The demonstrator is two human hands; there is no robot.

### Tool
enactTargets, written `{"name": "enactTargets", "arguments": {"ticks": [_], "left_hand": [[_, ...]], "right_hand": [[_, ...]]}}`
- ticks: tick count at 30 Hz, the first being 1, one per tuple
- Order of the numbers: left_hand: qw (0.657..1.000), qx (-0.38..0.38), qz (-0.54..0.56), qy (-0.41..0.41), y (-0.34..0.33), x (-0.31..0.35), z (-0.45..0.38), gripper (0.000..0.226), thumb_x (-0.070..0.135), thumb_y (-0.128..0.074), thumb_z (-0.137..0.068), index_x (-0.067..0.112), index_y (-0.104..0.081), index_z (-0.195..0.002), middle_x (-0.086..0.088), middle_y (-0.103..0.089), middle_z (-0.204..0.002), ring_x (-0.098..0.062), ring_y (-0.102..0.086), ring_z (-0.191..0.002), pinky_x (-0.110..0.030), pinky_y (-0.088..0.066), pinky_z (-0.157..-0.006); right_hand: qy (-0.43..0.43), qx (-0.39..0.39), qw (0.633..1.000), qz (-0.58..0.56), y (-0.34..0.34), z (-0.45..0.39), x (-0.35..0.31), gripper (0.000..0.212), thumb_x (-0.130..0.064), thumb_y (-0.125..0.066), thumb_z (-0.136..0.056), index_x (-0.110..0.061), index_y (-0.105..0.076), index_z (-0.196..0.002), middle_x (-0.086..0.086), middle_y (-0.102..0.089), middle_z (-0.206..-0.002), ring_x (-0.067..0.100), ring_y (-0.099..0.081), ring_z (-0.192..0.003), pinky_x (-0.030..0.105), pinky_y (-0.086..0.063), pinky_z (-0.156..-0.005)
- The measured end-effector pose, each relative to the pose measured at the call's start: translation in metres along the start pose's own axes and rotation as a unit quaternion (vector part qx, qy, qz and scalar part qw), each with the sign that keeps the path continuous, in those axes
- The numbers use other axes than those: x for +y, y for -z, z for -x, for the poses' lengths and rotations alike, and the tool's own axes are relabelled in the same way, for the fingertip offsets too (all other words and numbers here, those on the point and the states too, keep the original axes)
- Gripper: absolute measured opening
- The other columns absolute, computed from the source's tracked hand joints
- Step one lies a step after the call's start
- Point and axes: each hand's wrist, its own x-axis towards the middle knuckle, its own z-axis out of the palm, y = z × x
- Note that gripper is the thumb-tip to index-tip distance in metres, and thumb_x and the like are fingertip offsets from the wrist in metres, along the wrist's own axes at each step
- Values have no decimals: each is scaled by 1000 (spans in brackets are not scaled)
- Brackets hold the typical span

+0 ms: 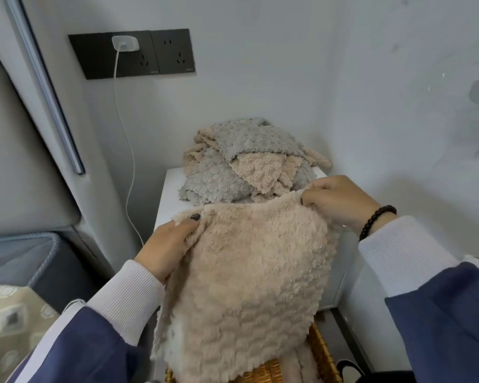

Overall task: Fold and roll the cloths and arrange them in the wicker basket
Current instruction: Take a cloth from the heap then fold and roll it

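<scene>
A fluffy beige cloth hangs spread out in front of me. My left hand pinches its upper left corner and my right hand pinches its upper right corner. Its lower part drapes over the wicker basket at the bottom, hiding most of the basket; a rolled beige cloth shows inside. A heap of several grey and beige cloths lies on the white cabinet behind.
The cabinet stands in a corner between grey walls. A black socket panel with a white charger and cable is on the left wall. A padded headboard and a blue-grey bed edge lie left.
</scene>
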Motion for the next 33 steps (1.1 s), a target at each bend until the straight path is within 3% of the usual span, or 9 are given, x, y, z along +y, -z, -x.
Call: {"name": "enactTargets", "arguments": {"ticks": [4, 7, 11, 14, 18, 23, 27, 30, 33], "left_hand": [[998, 16, -62, -24, 8, -5, -14, 29, 40, -66, -81, 13, -60, -89, -12, -60, -85, -27, -56, -76, -36, -43, -76], [997, 28, -55, -36, 12, -7, -24, 31, 39, -68, -76, 11, -65, -90, -14, -60, -84, -26, -56, -78, -40, -46, -78], [981, 112, -126, -92, 14, -5, -35, 20, 26, -69, -86, 8, -63, -80, -15, -59, -75, -20, -51, -73, -30, -41, -70], [949, 168, -244, -110, 14, 3, -40, 23, 27, -67, -85, 8, -70, -72, -15, -65, -68, -19, -49, -58, -23, -38, -55], [956, 166, -229, -76, 9, 7, -50, 34, 28, -67, -85, -3, -63, -72, -9, -54, -53, -15, -42, -43, -22, -37, -52], [991, 130, -11, -24, 3, 22, -51, 16, 16, -55, -96, 5, -62, -87, -7, -73, -66, -9, -59, -39, -15, -41, -36], [985, 129, 106, -32, 4, 26, -52, 14, 11, -53, -97, 11, -66, -93, -11, -75, -94, -21, -73, -86, -33, -58, -75], [975, 127, 177, -37, 5, 27, -54, 21, -1, -49, -94, 7, -67, -103, -11, -74, -99, -22, -72, -93, -38, -55, -89], [956, 118, 269, -26, 5, 26, -52, 27, -13, -38, -84, 1, -59, -91, -12, -68, -109, -25, -72, -92, -43, -53, -93]], "right_hand": [[22, 18, 998, 56, -10, -17, 1, 20, -11, -59, -84, -6, -61, -65, 14, -70, -103, 6, -44, -43, 18, -37, -46], [39, 70, 993, 87, -17, -30, 4, 17, -12, -58, -88, -21, -67, -76, 2, -69, -105, 5, -55, -64, 19, -41, -56], [39, 136, 982, 124, -28, -45, 6, 22, -7, -56, -88, -18, -71, -98, 3, -67, -115, 11, -54, -73, 19, -43, -63], [27, 173, 975, 134, -35, -53, 9, 21, -8, -58, -87, -20, -73, -94, 2, -68, -114, 13, -55, -78, 24, -46, -71], [-8, 191, 975, 118, -40, -60, 9, 18, -13, -61, -88, -22, -74, -96, 0, -68, -116, 19, -62, -96, 23, -44, -73], [-50, 130, 977, -161, -45, -63, 4, 11, -10, -62, -90, -20, -65, -92, 8, -70, -71, 16, -66, -51, 26, -54, -52], [-57, 107, 953, -278, -48, -70, 4, 16, -8, -69, -86, -23, -66, -84, 3, -67, -73, 14, -63, -57, 30, -56, -58], [-56, 112, 932, -341, -50, -72, 4, 15, -8, -70, -83, -21, -68, -78, 1, -68, -84, 14, -65, -75, 33, -54, -77], [-60, 76, 893, -439, -53, -68, -1, 6, -10, -64, -87, -16, -64, -85, -2, -70, -87, 13, -66, -88, 32, -50, -85]]}}
